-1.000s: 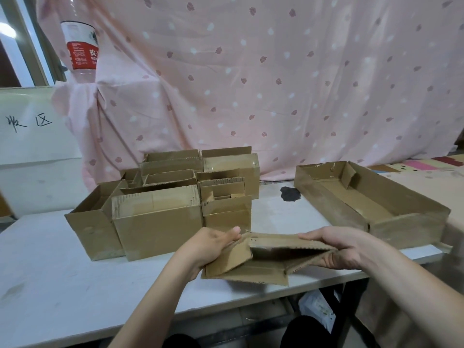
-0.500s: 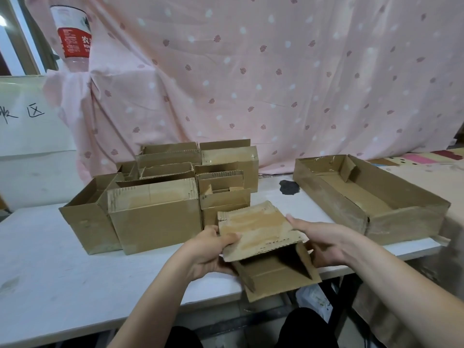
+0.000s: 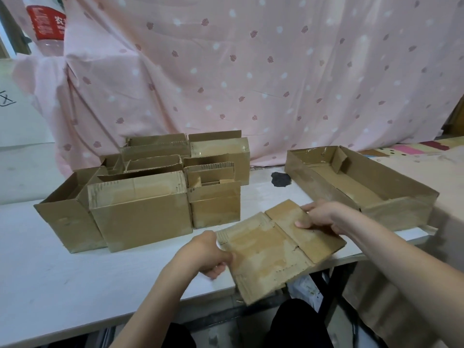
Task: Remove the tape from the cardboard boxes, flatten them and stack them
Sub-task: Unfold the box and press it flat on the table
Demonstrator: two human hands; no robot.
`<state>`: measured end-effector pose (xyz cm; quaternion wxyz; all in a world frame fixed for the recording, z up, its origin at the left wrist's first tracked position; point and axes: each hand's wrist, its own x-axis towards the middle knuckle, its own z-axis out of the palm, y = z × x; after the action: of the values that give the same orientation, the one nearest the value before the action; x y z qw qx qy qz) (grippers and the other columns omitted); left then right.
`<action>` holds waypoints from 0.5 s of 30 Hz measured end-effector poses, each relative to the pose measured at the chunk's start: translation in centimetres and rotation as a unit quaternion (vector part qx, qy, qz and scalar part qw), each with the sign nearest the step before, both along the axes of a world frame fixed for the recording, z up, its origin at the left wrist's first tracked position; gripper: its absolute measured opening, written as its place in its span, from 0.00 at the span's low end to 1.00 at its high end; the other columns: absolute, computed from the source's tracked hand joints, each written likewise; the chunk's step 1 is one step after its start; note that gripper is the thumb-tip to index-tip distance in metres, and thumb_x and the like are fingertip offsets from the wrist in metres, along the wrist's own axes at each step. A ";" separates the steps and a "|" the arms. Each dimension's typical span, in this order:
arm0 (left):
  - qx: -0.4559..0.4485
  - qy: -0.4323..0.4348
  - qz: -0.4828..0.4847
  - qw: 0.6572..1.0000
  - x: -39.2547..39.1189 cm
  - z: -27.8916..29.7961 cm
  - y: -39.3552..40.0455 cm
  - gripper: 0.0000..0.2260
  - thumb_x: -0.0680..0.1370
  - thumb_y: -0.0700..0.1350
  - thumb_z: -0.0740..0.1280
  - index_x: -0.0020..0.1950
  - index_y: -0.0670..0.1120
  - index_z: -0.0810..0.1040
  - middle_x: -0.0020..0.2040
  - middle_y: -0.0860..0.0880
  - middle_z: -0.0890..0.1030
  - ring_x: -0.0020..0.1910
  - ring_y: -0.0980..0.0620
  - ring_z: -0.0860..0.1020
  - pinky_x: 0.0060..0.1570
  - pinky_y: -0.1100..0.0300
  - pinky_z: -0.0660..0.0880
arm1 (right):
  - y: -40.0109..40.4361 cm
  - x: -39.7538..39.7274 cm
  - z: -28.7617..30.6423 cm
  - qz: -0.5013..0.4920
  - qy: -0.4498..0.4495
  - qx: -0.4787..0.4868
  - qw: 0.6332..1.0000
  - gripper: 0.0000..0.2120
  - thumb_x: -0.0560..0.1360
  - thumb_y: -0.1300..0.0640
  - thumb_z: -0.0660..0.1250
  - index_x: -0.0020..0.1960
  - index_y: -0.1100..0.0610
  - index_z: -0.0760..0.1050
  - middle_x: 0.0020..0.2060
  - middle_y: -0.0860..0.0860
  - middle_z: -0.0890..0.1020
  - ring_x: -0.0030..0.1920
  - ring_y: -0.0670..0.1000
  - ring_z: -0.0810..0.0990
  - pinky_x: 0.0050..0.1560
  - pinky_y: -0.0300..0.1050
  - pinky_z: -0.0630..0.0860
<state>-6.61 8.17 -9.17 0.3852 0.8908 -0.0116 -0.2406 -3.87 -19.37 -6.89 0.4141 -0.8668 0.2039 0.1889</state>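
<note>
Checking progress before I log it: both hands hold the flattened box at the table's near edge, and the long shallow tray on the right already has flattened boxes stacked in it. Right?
Not quite. The head view shows the long shallow tray holds no flattened boxes. The rest stands: left hand and right hand hold the flattened box at the table's near edge.

Flattened box (image 3: 278, 247) held over near edge of desk (image 3: 75, 272), tilted. Left hand (image 3: 208, 252) grips its left edge; right hand (image 3: 324, 217) holds its far right part, thumb on top. Cluster of open boxes (image 3: 140, 197) stands behind left. Shallow tray box (image 3: 391, 207) at right. Pink curtain (image 3: 251, 71) behind.
</note>
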 end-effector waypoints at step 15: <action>0.262 -0.240 -0.295 0.887 5.6 -6.3 -9.3 0.25 0.83 0.63 0.48 0.78 0.69 0.42 0.81 0.52 0.37 0.79 0.41 0.35 0.74 0.36 0.38 | 1.0 8.3 -1.2 0.136 -0.037 -0.266 0.954 0.28 0.83 0.60 0.55 0.81 0.47 0.56 0.79 0.53 0.60 0.74 0.58 0.65 0.72 0.47 0.65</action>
<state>-1.04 -1.14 -15.48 0.0340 0.9455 -0.3025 -0.1159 4.40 -18.33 -8.08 0.1458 -0.9714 0.1115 0.1504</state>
